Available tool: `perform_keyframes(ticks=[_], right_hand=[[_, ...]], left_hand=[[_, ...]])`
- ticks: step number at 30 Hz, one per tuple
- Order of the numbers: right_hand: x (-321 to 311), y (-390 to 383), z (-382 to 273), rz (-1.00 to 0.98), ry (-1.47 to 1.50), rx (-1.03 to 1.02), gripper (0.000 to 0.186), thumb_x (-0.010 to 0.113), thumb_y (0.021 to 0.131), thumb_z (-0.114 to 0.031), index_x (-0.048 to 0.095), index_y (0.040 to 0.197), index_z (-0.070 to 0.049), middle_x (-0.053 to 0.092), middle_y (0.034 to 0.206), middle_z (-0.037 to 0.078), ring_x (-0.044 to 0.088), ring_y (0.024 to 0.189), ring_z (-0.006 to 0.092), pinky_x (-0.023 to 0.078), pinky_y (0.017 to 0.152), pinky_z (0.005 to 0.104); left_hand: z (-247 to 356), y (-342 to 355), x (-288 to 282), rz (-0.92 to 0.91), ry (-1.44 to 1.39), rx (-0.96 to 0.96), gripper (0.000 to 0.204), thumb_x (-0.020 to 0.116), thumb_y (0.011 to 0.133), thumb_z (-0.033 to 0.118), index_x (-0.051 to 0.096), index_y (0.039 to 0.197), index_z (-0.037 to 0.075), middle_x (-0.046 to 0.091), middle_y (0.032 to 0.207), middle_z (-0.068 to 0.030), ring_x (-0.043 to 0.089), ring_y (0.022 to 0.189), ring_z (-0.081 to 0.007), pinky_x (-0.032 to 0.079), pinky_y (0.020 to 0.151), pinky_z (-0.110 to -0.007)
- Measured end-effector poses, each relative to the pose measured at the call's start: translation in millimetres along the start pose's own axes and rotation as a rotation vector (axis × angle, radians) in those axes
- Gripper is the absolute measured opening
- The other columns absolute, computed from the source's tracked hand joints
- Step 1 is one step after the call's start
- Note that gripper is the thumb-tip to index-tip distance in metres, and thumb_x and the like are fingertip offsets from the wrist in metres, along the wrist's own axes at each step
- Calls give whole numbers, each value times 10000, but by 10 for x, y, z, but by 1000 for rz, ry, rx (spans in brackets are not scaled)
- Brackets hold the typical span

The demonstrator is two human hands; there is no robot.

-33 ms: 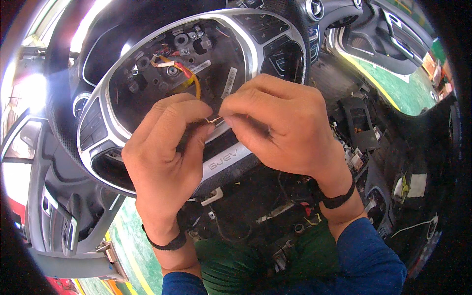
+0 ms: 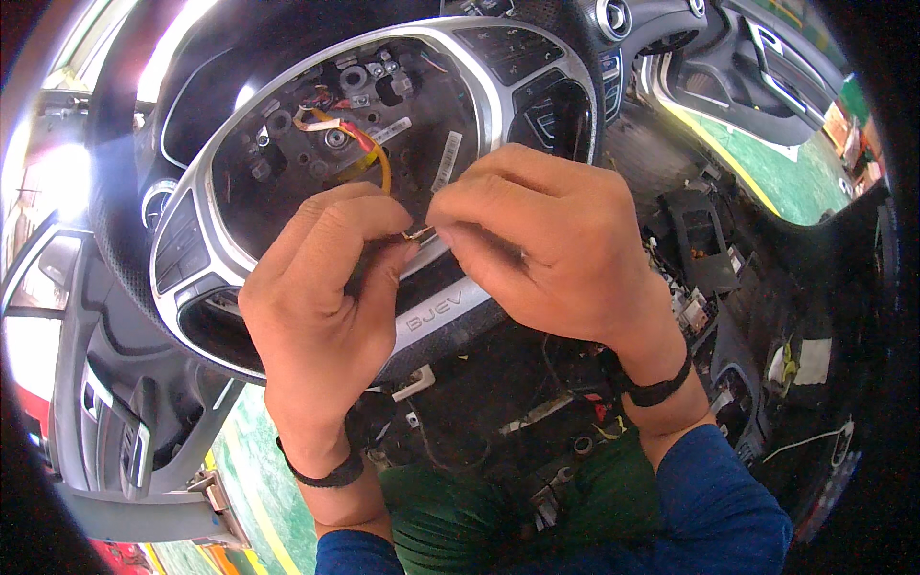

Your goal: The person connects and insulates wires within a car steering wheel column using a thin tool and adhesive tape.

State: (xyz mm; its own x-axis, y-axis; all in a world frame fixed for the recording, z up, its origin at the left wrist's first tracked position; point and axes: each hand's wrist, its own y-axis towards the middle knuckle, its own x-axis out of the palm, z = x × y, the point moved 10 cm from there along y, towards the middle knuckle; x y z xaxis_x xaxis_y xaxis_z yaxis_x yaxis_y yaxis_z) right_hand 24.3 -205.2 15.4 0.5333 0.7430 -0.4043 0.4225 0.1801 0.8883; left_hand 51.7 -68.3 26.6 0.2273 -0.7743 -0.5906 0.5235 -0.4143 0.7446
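Over the lower middle of a steering wheel (image 2: 436, 311), both hands meet fingertip to fingertip. My left hand (image 2: 321, 287) pinches one end of a thin wire (image 2: 419, 234), and my right hand (image 2: 551, 244) pinches its other end. Only a short, coppery stretch of this wire shows between the fingers; the rest is hidden. The wheel's centre is uncovered. In that dark hollow, a yellow-orange cable (image 2: 385, 168) with red and white parts runs down toward the fingers of my left hand. Whether it joins the pinched wire cannot be seen.
An open car door (image 2: 120, 422) stands at the left and another door (image 2: 757, 77) at the far right. A black bracket-like part (image 2: 695, 235) and loose parts lie on the dark car floor to the right. A white cable (image 2: 805, 443) lies at the lower right.
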Motion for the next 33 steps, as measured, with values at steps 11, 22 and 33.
perform_keyframes(ticks=[11, 22, 33], right_hand=[[66, -10, 34, -10, 23, 78, 184, 747, 754, 25, 712, 915, -56, 682, 822, 87, 684, 689, 253, 539, 588, 317], [56, -4, 77, 88, 186, 185, 79, 729, 800, -88, 697, 870, -75, 684, 802, 101, 694, 704, 299, 546, 602, 358], [-7, -13, 27, 123, 206, 265, 83, 755, 809, -82, 721, 883, -68, 708, 810, 110, 702, 706, 304, 549, 598, 365]], left_hand=[[-40, -26, 0, 17, 36, -22, 206, 727, 755, -134, 683, 920, -18, 717, 1008, -106, 701, 893, -159, 577, 792, -271], [-126, -78, -73, 103, -160, -136, 213, 709, 819, -126, 662, 1008, -40, 715, 1075, -117, 688, 974, -172, 556, 887, -290], [-156, -112, -137, 174, -293, -125, 149, 738, 811, -93, 686, 929, -17, 733, 975, -105, 682, 855, -151, 530, 790, -249]])
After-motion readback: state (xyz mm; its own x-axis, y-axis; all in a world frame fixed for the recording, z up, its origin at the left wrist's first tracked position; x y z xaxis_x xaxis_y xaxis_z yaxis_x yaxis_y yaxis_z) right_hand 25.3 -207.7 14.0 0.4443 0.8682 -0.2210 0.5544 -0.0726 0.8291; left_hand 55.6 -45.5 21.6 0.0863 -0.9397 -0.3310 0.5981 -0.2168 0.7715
